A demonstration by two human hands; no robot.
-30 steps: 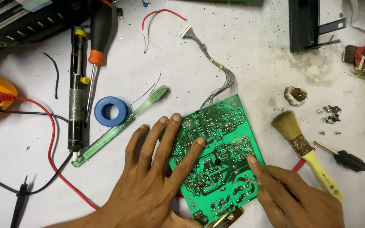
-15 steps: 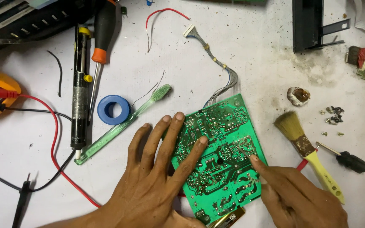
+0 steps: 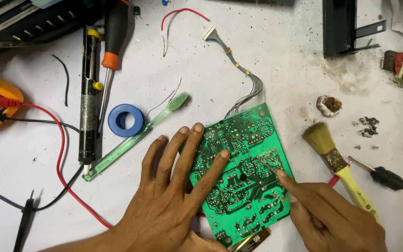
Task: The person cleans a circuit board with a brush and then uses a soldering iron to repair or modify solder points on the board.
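Right hand [image 3: 332, 219] inward; circuit board [image 3: 241, 172] still diagonal

Bright, even light floods the white tabletop [image 3: 267, 60]; shadows fall soft and short, no harsh glare, and focus stays sharp right across the frame.

Two bare hands, nothing worn

The left hand [image 3: 173, 205] and right hand [image 3: 332, 214] were uncovered: no gloves, rings, watch or bands showed. Nails were short and plain, knuckles creased, and no sleeve reached the visible wrists at the bottom edge.
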